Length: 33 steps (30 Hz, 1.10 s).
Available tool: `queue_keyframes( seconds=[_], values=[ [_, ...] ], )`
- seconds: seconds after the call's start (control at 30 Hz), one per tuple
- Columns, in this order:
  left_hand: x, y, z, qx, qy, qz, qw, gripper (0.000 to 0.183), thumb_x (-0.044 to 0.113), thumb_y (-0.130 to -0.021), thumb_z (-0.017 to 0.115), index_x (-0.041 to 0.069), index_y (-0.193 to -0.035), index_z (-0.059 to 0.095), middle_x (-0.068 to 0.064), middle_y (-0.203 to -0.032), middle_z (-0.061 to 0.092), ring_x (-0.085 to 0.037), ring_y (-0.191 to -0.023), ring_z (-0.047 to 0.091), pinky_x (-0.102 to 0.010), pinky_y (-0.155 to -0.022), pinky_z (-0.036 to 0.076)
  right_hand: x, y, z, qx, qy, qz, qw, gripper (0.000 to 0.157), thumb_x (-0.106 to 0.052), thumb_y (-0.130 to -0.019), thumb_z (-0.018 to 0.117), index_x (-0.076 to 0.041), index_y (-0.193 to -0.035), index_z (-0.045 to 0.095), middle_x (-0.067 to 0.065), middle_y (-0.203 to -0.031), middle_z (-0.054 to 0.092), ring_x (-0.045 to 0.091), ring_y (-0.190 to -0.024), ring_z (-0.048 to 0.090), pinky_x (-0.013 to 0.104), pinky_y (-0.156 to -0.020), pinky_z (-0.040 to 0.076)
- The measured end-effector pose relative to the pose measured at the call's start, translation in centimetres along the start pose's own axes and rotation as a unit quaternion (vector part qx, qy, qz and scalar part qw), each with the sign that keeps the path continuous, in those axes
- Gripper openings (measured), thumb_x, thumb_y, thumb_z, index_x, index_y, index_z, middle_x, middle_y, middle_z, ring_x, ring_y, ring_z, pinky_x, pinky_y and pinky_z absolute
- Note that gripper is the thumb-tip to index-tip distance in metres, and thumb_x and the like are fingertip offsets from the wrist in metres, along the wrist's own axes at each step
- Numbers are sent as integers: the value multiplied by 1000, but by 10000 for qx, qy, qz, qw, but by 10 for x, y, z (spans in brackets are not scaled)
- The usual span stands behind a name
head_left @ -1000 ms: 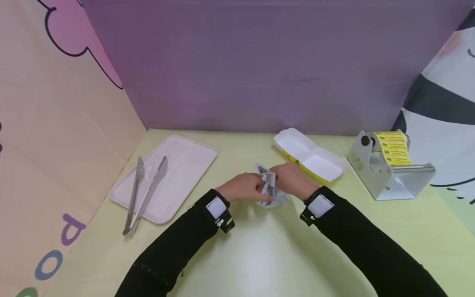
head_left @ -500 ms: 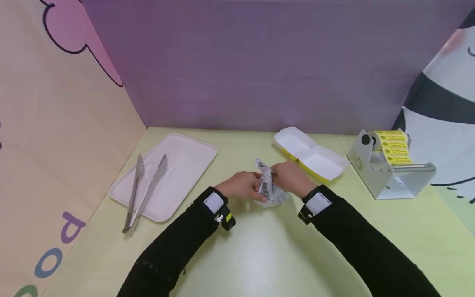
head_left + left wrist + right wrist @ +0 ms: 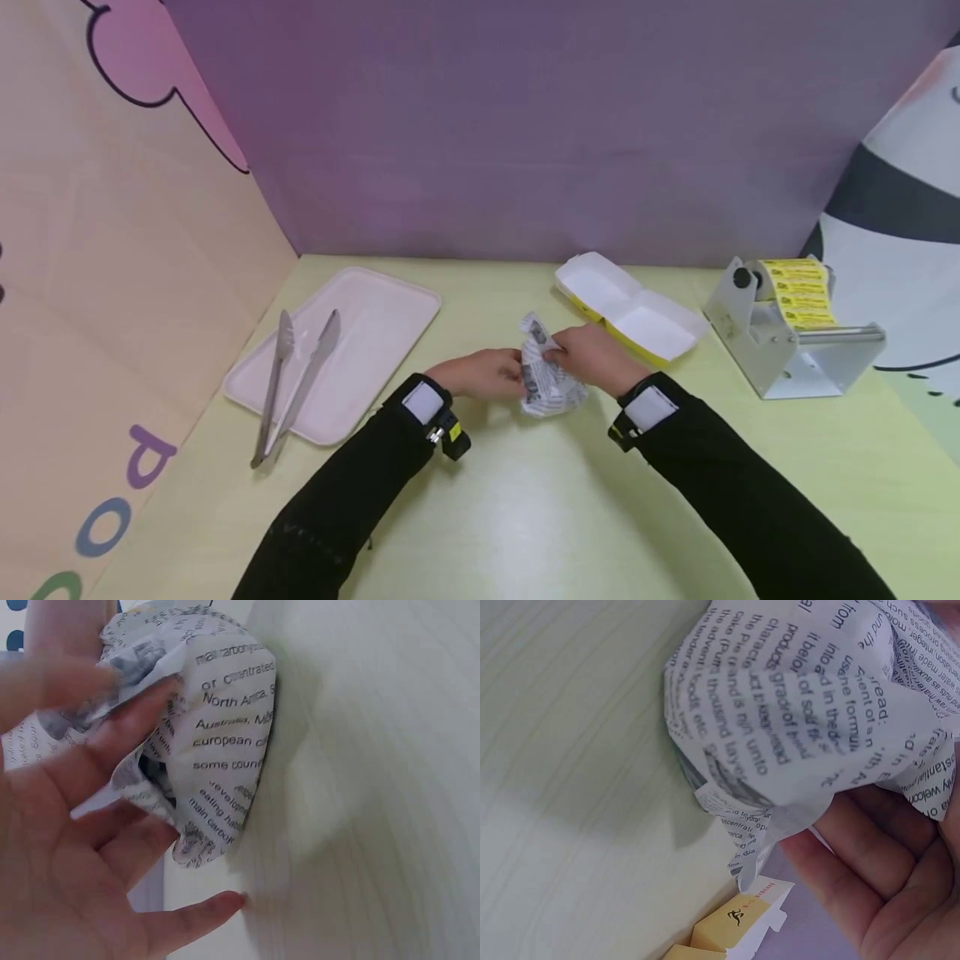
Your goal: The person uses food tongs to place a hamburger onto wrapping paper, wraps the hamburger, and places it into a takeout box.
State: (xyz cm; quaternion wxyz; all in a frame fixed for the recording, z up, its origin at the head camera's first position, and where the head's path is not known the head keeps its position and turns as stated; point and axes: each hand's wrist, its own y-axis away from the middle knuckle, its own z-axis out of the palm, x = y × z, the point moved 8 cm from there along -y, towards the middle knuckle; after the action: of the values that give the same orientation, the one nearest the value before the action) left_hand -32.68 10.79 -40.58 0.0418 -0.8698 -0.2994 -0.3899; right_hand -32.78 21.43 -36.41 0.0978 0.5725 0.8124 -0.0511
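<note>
A bundle wrapped in white, newspaper-print paper [image 3: 551,387] sits at the middle of the table, its top twisted up; what it contains is hidden. My right hand [image 3: 597,358] grips the gathered paper near the top from the right side. On the other side, my left hand [image 3: 480,372] has its fingertips at the wrapper. In the left wrist view, the left fingers [image 3: 139,720] reach into a fold of the paper, with the little finger spread away and the thumb blurred. The right wrist view has right-hand fingers [image 3: 862,847] under the loose paper edge.
A pale pink tray [image 3: 382,308] lies at the left, with metal tongs [image 3: 273,387] across it. Behind the hands stands an opened white-and-yellow food box [image 3: 630,304]. A label dispenser [image 3: 795,333] with a yellow label roll is at the right. A purple wall closes the back.
My left hand has drawn slightly left from the paper, its fingers loosening. The right hand keeps hold, and the paper's top now stands more gathered and upright.
</note>
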Motion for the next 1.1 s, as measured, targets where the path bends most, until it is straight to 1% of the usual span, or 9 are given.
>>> queue_keyframes(
  seconds=[0.13, 0.2, 0.27, 0.4, 0.53, 0.73, 0.9, 1.0, 1.1],
  values=[
    [-2, -4, -2, 440, -78, -263, 9987, 32, 40, -84, 76, 12, -77, 62, 1, -90, 63, -11, -72, 52, -23, -61, 40, -1, 1, -1, 98, 6, -94, 9999, 25, -20, -94, 65, -8, -73, 59, -1, -59, 50, 13, -55, 46, 26, -54, 36],
    [-1, -6, -4, 673, -429, -286, 9964, 38, 43, -79, 79, 13, -71, 58, 4, -72, 57, -8, -61, 47, -21, -55, 36, 0, 1, 0, 129, -8, -117, 9998, 26, -19, -94, 65, -8, -72, 59, -1, -59, 49, 13, -55, 46, 26, -54, 36],
    [0, -7, -4, 780, -633, -267, 9946, 37, 41, -79, 80, 12, -69, 60, 6, -67, 53, -7, -58, 45, -21, -53, 35, 0, 1, 0, 147, -40, -138, 9998, 27, -20, -94, 65, -8, -71, 58, -1, -58, 48, 13, -54, 45, 26, -53, 36],
    [-2, -8, -4, 709, -387, -311, 9962, 25, 29, -81, 80, 8, -92, 70, 5, -74, 60, -8, -64, 50, -21, -58, 39, -1, 1, -1, 201, -23, -210, 9996, 30, -20, -93, 66, -9, -67, 55, -2, -57, 46, 13, -54, 44, 27, -54, 36],
    [-3, -6, -5, 515, 83, -319, 9981, 35, 18, -84, 77, 4, -115, 67, 0, -89, 67, -10, -72, 53, -22, -66, 43, -1, 1, -1, 229, 38, -301, 9993, 31, -20, -93, 67, -10, -66, 53, -2, -58, 46, 14, -56, 45, 28, -55, 37],
    [-6, -4, -4, 288, 635, -217, 9973, 31, 4, -86, 72, -2, -116, 65, -10, -103, 70, -10, -77, 55, -23, -71, 47, -3, 1, -3, 157, 156, -328, 9992, 33, -20, -93, 67, -10, -66, 51, -1, -58, 45, 14, -55, 44, 27, -54, 35],
    [-8, -3, -2, 99, 1014, -304, 9943, 36, 16, -92, 68, 1, -124, 61, -9, -115, 67, -11, -91, 60, -25, -81, 48, -4, 2, -4, 177, 148, -368, 9991, 33, -20, -93, 67, -10, -66, 51, -2, -57, 42, 13, -55, 41, 26, -55, 33],
    [-10, -5, -1, 109, 1279, -367, 9910, 36, 26, -96, 63, 4, -124, 61, -5, -111, 68, -14, -89, 60, -25, -75, 48, -4, 2, -3, 187, 105, -402, 9990, 33, -19, -93, 67, -11, -65, 50, -3, -57, 39, 12, -55, 40, 26, -54, 31],
    [-13, -5, -3, 249, 1324, -471, 9898, 32, 28, -99, 58, 3, -116, 65, -2, -95, 68, -14, -72, 55, -24, -61, 43, -3, 2, -2, 158, 71, -407, 9990, 34, -19, -93, 67, -11, -65, 49, -3, -57, 37, 12, -54, 39, 26, -54, 31]
  ],
)
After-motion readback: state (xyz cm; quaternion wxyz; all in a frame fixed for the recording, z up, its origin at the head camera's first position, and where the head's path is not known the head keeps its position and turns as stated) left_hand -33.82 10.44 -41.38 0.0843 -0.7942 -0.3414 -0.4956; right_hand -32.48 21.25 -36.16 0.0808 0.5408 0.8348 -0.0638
